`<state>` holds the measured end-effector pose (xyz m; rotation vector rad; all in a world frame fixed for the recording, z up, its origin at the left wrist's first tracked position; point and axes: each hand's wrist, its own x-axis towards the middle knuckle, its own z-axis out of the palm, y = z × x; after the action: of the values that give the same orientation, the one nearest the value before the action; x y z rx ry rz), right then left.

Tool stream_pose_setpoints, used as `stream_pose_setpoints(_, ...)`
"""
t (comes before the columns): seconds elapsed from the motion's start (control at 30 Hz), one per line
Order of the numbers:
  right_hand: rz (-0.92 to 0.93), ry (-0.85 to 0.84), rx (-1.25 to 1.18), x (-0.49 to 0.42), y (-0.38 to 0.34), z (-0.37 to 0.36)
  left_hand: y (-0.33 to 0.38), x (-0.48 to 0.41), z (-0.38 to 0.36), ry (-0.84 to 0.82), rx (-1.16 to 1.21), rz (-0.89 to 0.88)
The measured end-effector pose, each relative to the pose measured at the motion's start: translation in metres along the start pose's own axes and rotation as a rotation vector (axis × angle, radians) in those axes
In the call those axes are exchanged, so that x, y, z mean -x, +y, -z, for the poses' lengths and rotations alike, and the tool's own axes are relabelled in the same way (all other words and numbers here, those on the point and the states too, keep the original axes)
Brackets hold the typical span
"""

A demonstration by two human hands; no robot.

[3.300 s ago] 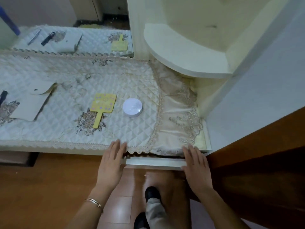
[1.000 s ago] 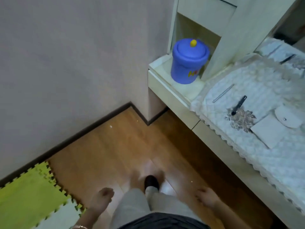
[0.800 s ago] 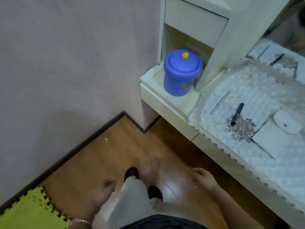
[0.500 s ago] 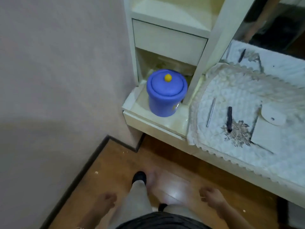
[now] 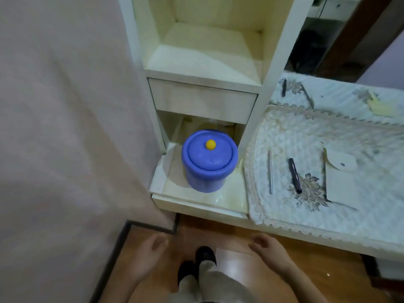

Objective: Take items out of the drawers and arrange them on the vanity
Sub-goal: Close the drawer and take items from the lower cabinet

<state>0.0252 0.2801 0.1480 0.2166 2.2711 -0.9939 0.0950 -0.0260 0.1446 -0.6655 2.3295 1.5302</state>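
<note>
A closed cream drawer (image 5: 203,101) sits in the vanity's left tower, above a blue lidded jar (image 5: 208,164) with a yellow knob. On the quilted vanity cover (image 5: 349,204) lie a thin silver stick (image 5: 270,171), a black pen (image 5: 294,174) and a white pouch (image 5: 341,182). My left hand (image 5: 148,256) and my right hand (image 5: 269,252) hang low over the floor in front of the vanity, fingers loosely curled, holding nothing.
A pale wall (image 5: 65,127) stands close on the left. An open shelf (image 5: 207,53) tops the drawer. A mirror (image 5: 338,40) rises behind the vanity. My feet in dark shoes (image 5: 196,263) stand on the wooden floor (image 5: 306,270).
I left the right end of the vanity, where both hands pressed on a drawer front, and turned to its left end. The view swung up onto the tower; both hands hang free.
</note>
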Motion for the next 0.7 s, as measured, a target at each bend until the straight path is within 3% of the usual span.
stream_pose_setpoints(0.07, 0.193, 0.081, -0.075, -0.002, -0.049, 0.027, 0.054, -0.015, -0.002, -0.037, 0.013, -0.061)
stream_pose_setpoints(0.17, 0.426, 0.226, -0.177, -0.003, -0.112, 0.058, 0.1, -0.041, -0.002, 0.112, 0.123, -0.245)
stream_pose_setpoints(0.3, 0.651, 0.311, -0.094, -0.025, -0.176, 0.072, 0.149, -0.07, 0.001, 0.191, -0.09, -0.442)
stream_pose_setpoints(0.5, 0.708, 0.326, 0.254, -0.071, -0.208, 0.053, 0.158, -0.092, -0.003, 0.12, -0.174, -0.39)
stream_pose_setpoints(0.7, 0.724, 0.389, 0.14, -0.07, -0.208, 0.049, 0.154, -0.095, 0.002, 0.061, -0.187, -0.427)
